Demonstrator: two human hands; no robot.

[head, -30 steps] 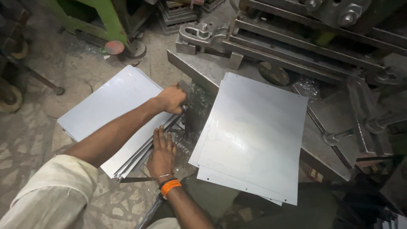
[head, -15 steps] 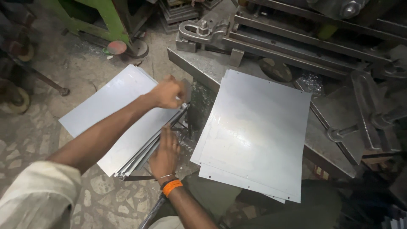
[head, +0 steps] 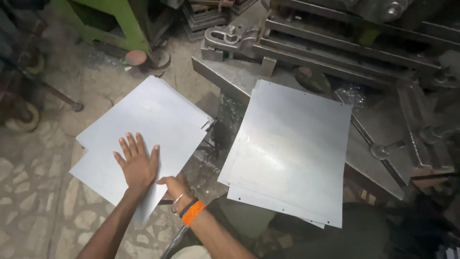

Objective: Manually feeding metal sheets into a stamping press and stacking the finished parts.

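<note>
My right hand [head: 175, 188], with the orange band, curls on the near edge of the left stack of metal sheets [head: 143, 139], and my left hand [head: 136, 163] lies flat on top, fingers spread. Right of it, a second stack of sheets [head: 292, 148] lies on the grey machine [head: 335, 43].

Left hand [head: 137, 164] is flat, palm down, fingers spread wide and pointing up and away, arm coming in straight from the bottom left. Right hand [head: 175, 187] sits just beside it, tucked lower, fingers curled under so you mostly see the knuckles. Right wrist bends in from the bottom middle with an orange band and a thin bangle on it.
</note>
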